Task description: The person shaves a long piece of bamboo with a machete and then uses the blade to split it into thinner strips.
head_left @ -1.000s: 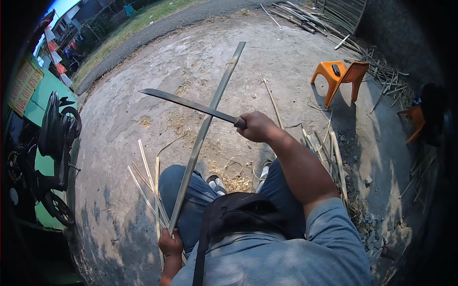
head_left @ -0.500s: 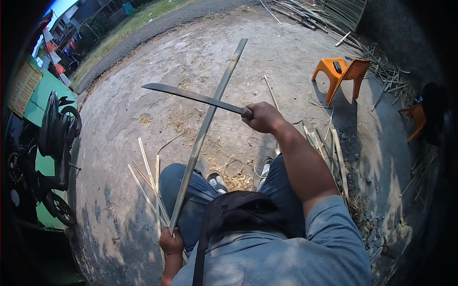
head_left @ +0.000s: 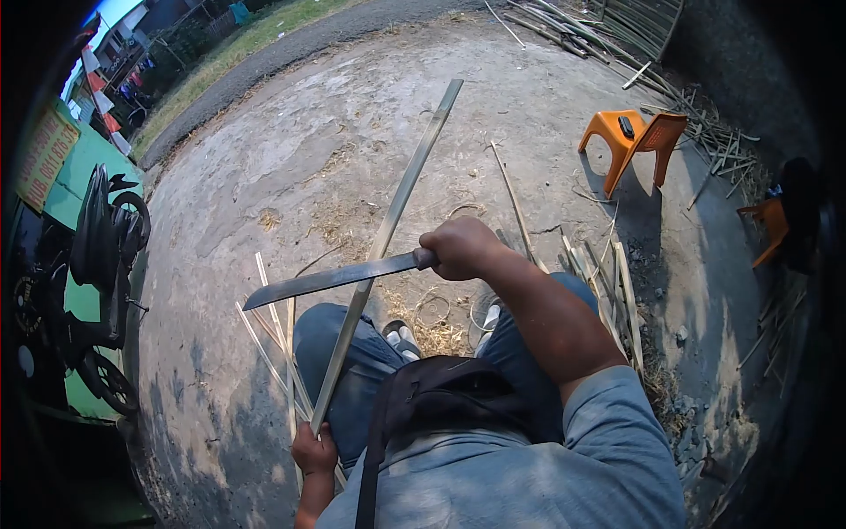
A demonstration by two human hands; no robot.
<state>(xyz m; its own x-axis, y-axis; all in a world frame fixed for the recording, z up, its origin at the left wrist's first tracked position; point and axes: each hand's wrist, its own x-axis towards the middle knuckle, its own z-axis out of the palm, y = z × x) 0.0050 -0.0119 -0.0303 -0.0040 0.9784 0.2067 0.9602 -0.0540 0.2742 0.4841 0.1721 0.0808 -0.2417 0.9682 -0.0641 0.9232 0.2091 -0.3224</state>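
My right hand is closed round the handle of a machete, whose long blade points left and crosses over a bamboo strip. The near end of that strip is gripped in my left hand, beside my left thigh. From there the strip slants up and away over my knee, its far end out above the concrete. Several thin pale bamboo strips lean by my left leg, partly hidden by it. More split bamboo strips stand next to my right knee.
An orange plastic chair with a small black object on it stands at the right. Bamboo poles and scraps lie along the wall behind. A motorcycle is parked at the left. Shavings litter the floor between my feet.
My right hand has brought the machete down along the strip towards my body, and the blade tip now angles lower at the left. My left hand has stayed in place.
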